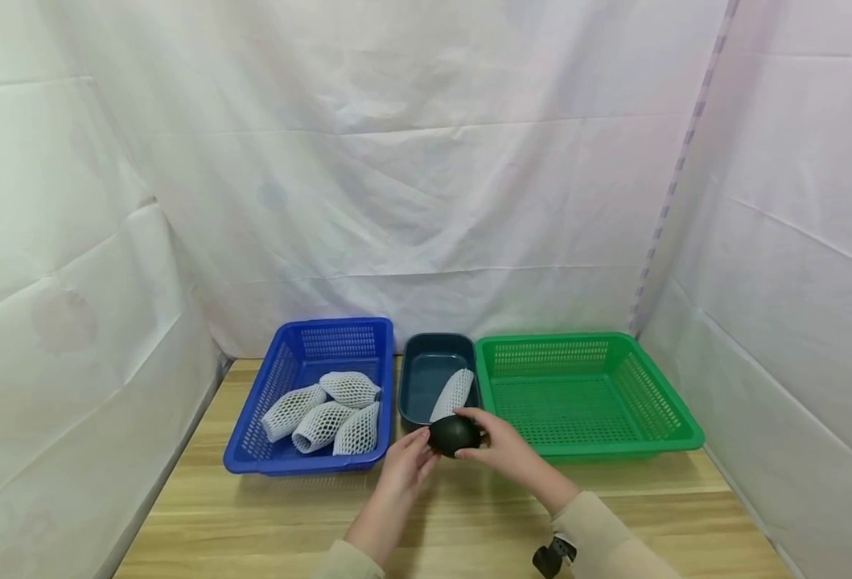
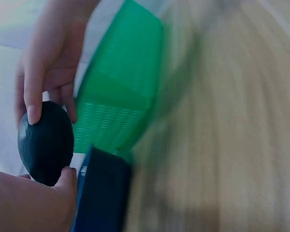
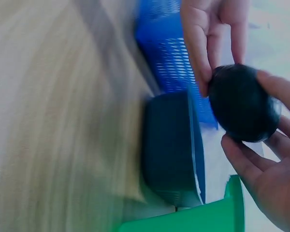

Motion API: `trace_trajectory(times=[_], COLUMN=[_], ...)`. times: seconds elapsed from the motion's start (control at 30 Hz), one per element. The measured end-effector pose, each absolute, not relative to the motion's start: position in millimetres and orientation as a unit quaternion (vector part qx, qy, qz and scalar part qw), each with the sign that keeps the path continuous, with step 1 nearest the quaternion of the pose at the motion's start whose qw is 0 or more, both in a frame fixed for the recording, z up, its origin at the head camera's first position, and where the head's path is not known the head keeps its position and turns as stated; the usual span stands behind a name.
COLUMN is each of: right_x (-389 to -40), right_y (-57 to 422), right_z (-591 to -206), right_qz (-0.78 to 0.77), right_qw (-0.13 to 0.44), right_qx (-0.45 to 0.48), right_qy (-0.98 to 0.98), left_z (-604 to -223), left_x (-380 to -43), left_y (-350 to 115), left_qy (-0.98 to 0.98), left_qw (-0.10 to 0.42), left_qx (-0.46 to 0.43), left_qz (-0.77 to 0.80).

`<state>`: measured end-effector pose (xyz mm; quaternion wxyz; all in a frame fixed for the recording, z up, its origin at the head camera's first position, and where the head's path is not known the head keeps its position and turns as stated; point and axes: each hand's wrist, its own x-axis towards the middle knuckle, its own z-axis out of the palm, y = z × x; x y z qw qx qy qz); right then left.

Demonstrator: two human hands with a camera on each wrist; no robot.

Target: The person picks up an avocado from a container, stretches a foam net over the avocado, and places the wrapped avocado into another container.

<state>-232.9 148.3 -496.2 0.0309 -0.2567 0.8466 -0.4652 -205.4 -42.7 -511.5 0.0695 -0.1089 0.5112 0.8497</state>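
Observation:
Both hands hold one dark, smooth, egg-shaped avocado point(image 1: 454, 436) in front of the small dark teal tray point(image 1: 426, 370). My left hand point(image 1: 405, 466) pinches its left end between thumb and fingers. On the other end, my right hand point(image 1: 501, 446) curls thumb and fingers round it. The wrist views show the avocado point(image 2: 46, 145) bare and raised above the table, with fingertips of both hands on its skin. Just behind it, a white foam net sleeve point(image 1: 454, 392) leans inside the tray, its lower end partly hidden by the avocado and hands.
To the left stands a blue basket point(image 1: 252, 410) with several white foam net sleeves point(image 1: 324, 424) in it. A green basket point(image 1: 668, 402) is at the right, beside the tray. The wooden table point(image 1: 252, 523) is bounded by white cloth point(image 1: 426, 161) at the back and sides.

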Motion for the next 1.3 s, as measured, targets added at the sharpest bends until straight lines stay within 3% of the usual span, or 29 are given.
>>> trace_trajectory(times=[0.2,0.73,1.3], right_x=[-226,-234,-236], right_y=[138,124,115], right_z=[-506,-536,-533], right_qz=[-0.315,-0.276,-0.230], right_qw=[-0.022,0.052,0.054], right_qx=[-0.309,-0.273,-0.292], right_qy=[0.897,0.920,0.927], left_z=[-527,-546,-541], left_x=[-209,-217,-215], left_y=[-46,-59,-59], left_qy=[0.557,0.731,0.852], left_qw=[0.073,0.086,0.044], left_qx=[-0.112,-0.084,-0.012], left_qz=[0.820,0.672,0.522])
